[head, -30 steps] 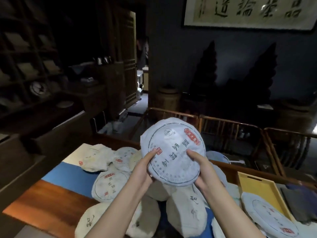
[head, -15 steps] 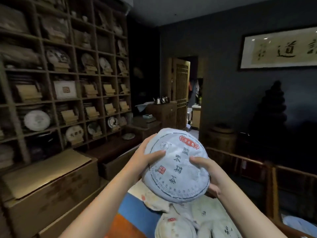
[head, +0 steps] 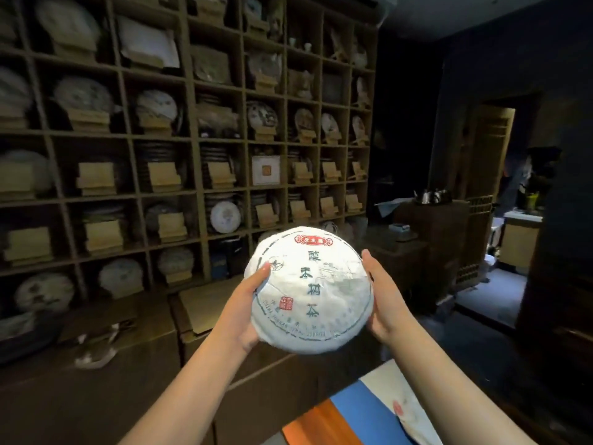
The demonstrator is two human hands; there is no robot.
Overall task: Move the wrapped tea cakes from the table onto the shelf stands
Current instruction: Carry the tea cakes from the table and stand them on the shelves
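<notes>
A round tea cake (head: 309, 289) in white paper with a red label and dark printed characters is held up in front of me, face toward the camera. My left hand (head: 247, 303) grips its left edge, thumb on the front. My right hand (head: 380, 301) grips its right edge. Behind it stands the tall wooden shelf (head: 192, 136) of cubbies, many with wooden stands (head: 171, 226); some stands carry wrapped cakes (head: 224, 216), others are bare. The table (head: 324, 422) corner shows at the bottom with another wrapped cake (head: 414, 415) on it.
Cardboard boxes (head: 205, 313) sit on a low counter below the shelf. A dark wooden cabinet (head: 433, 229) with kettles stands to the right, beside a doorway (head: 513, 194). A blue cloth (head: 359, 406) covers part of the table.
My view has swung left from the table to face the shelf. The cake stays held in both hands, turned more upright, and the pile of cakes on the table has mostly dropped out of view.
</notes>
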